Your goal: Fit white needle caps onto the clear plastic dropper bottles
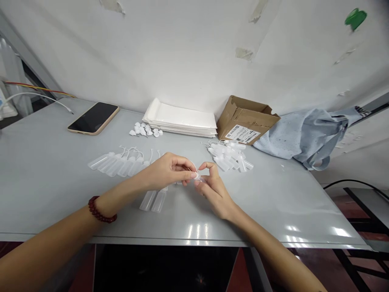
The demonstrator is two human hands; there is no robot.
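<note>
Left hand: fingertips pinched the small bottle's white top | right hand: thumb and fingers held the small bottle, mid-table | left: loose bottles, phone farther | right: bottle pile near the open box | far: white caps beside envelopes

A bracelet circles the left wrist, a single row of dark red-brown beads strung close together. The beads look rounded and slightly glossy, and they form a chunky, ridged loop; any clasp or carving is too small to make out. The left hand and the right hand are both bare, with slender fingers. Both forearms are uncovered as far as the view shows, and the right wrist is bare.
</note>
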